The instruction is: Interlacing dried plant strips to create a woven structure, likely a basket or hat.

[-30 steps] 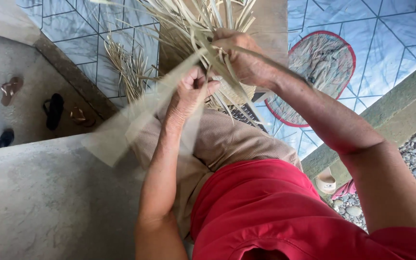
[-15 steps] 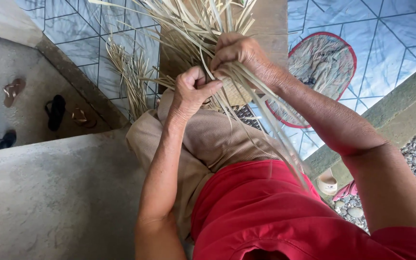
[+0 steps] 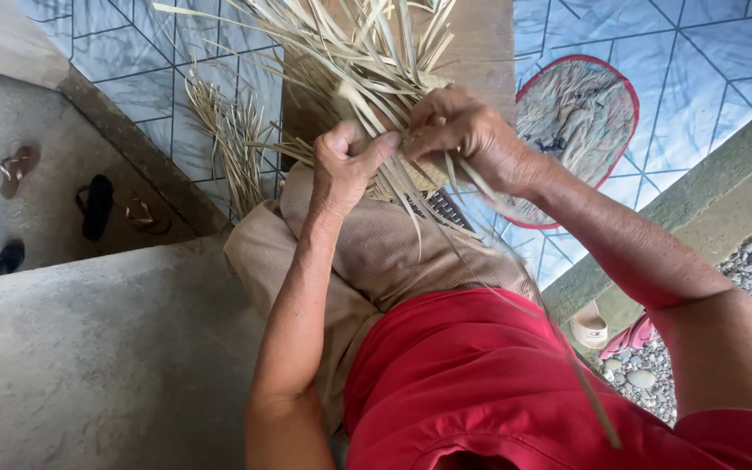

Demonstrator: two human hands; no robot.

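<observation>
In the upper middle, the left hand (image 3: 345, 165) and right hand (image 3: 467, 130) pinch the pale, dry, thin leaf strips (image 3: 367, 52) of a half-woven piece with closed fingers. The strips look light, bendy and easy to crack; best held near the woven part.

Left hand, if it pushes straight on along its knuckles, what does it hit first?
Likely the right hand: the left hand already closes on the dried leaf strips between them, thumb nearly touching its fingers. Depth is unclear.

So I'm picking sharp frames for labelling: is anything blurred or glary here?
Head view: soft even daylight, no glare; both hands, left hand and right hand, sharp; only the long leaf strip trailing over the red shirt is motion-smeared.
</observation>
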